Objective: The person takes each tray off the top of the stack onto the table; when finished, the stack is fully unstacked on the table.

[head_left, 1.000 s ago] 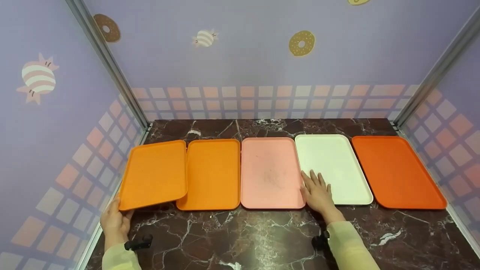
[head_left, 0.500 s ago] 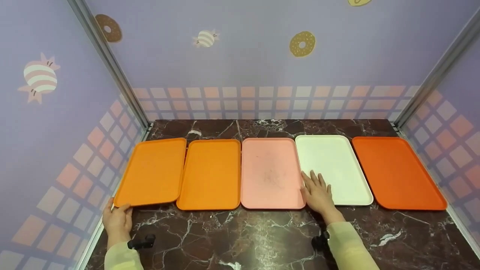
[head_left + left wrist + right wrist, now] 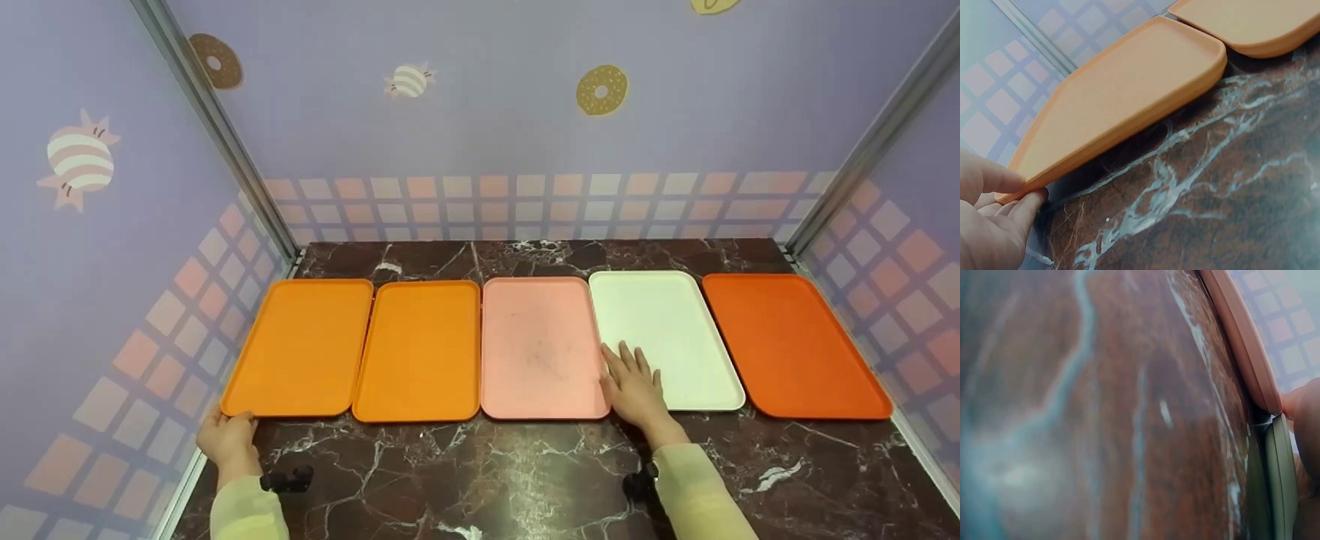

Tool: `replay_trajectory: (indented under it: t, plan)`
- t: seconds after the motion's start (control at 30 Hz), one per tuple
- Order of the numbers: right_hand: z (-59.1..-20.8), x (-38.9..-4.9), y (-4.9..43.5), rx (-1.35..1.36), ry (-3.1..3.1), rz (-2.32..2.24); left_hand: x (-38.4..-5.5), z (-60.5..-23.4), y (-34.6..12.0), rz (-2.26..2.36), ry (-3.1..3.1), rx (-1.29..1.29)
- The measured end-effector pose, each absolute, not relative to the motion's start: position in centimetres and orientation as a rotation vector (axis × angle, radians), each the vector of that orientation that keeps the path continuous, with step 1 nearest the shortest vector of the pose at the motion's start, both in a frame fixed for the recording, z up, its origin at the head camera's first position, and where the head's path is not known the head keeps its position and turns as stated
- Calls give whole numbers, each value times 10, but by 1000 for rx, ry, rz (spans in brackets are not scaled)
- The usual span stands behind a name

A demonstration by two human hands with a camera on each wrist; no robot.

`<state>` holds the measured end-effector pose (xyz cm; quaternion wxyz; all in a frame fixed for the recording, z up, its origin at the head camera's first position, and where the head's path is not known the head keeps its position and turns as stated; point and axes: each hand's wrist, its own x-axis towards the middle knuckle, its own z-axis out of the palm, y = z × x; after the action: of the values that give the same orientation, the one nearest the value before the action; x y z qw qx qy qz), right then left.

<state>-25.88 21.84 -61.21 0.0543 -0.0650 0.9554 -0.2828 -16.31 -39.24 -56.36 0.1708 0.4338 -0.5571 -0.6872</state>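
At the left end of a row of trays lies an orange tray. My left hand pinches its near left corner, thumb over the rim and fingers curled beneath, as the left wrist view shows. That corner sits slightly raised in the left wrist view. My right hand rests with spread fingers on the white tray, its thumb by the edge of the pink tray. In the right wrist view, only part of that hand shows, over the seam between the pink and white trays.
A second orange tray lies between the held one and the pink one. A red-orange tray ends the row at the right. All are on a dark marbled table, with patterned walls on three sides.
The leftmost orange tray, at first tilted and overlapping its neighbour, has come down and straightened beside it. My left hand has moved with its corner. The right hand has stayed put.
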Motion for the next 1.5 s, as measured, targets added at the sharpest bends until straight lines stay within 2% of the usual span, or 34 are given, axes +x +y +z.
replay_trajectory:
  t: [0.73, 1.5]
  plan:
    - [-612, -258, 219, -202, 2900, -869, -159, -571, -395, -1472, -2063, 1240]
    - [-613, -258, 219, -199, 2893, -920, -156, -592, -376, -1555, -1734, 1128]
